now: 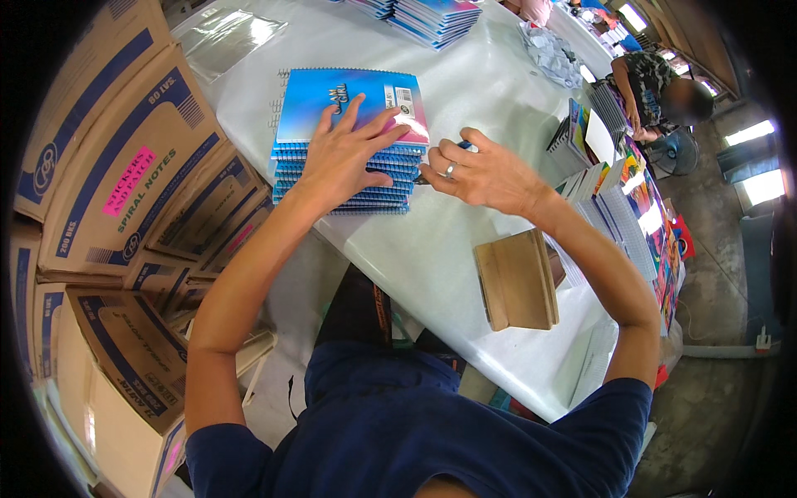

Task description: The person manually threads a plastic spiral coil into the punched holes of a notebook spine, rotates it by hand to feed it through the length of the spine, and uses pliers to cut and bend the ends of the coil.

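Note:
A stack of blue and pink spiral notebooks (309, 112) lies on the white table in front of me, its wire bindings showing along the far edge and in the layers below. My left hand (342, 156) rests flat on the top cover, fingers spread, with the thumb near the stack's near right side. Just off the right side of the stack, my right hand (481, 174) is closed, with a ring on one finger. Something small and partly bluish shows between its curled fingers, too hidden to name. The right fingertips are close to the notebooks' edge; whether they touch it I cannot tell.
Brown cardboard boxes (178, 100) are piled along my left. A small open cardboard piece (516, 282) lies near the table's front edge. More notebooks (610, 216) stand at right; another stack (432, 21) and clear plastic (228, 37) lie farther back. Another person (647, 83) works beyond, beside a fan (674, 153).

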Action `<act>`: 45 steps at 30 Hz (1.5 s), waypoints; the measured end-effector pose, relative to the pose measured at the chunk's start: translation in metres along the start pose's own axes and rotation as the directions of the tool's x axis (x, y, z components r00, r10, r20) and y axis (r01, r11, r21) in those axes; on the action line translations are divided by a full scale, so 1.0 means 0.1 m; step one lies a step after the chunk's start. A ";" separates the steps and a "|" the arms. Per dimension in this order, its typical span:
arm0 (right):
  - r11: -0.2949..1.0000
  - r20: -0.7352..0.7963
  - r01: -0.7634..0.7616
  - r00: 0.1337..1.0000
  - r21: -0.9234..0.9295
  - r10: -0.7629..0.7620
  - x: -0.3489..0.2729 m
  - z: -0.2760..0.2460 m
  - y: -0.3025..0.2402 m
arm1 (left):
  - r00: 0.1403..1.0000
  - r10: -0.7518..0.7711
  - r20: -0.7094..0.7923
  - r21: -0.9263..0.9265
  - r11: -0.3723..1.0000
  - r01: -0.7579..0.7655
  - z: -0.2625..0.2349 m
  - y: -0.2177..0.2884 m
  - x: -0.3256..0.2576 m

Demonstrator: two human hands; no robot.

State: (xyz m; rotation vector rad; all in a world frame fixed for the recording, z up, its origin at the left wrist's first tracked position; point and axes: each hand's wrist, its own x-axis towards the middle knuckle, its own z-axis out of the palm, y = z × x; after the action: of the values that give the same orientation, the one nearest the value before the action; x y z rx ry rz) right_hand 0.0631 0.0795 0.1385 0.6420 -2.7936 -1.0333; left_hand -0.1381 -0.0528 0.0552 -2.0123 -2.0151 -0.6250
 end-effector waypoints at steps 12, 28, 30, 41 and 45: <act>0.995 -0.060 -0.086 0.994 0.050 0.088 0.05 -0.09 -0.14 | 1.000 -0.031 0.005 0.040 0.999 0.031 -0.02 0.09 -0.09; 0.993 -0.067 -0.109 0.991 0.052 0.113 0.06 -0.08 -0.24 | 0.999 -0.020 -0.030 0.035 0.999 0.021 -0.01 0.16 -0.21; 0.998 -0.035 -0.061 0.997 0.009 0.062 0.03 0.04 -0.25 | 0.999 -0.026 -0.045 0.029 0.999 0.027 0.02 0.18 -0.20; 0.863 0.504 -0.496 0.771 0.091 0.390 0.25 -0.08 -0.65 | 0.999 -0.021 -0.042 0.013 1.000 0.022 0.04 0.18 -0.22; 0.979 -0.004 -0.165 0.986 0.122 0.166 0.08 -0.03 -0.37 | 0.999 -0.023 -0.036 0.007 1.000 0.024 0.05 0.19 -0.25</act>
State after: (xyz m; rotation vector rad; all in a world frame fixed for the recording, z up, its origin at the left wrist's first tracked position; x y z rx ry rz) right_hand 0.0693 0.0494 0.1164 0.4168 -2.8557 -0.8309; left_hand -0.1176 -0.0734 0.0426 -1.9623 -2.0206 -0.6527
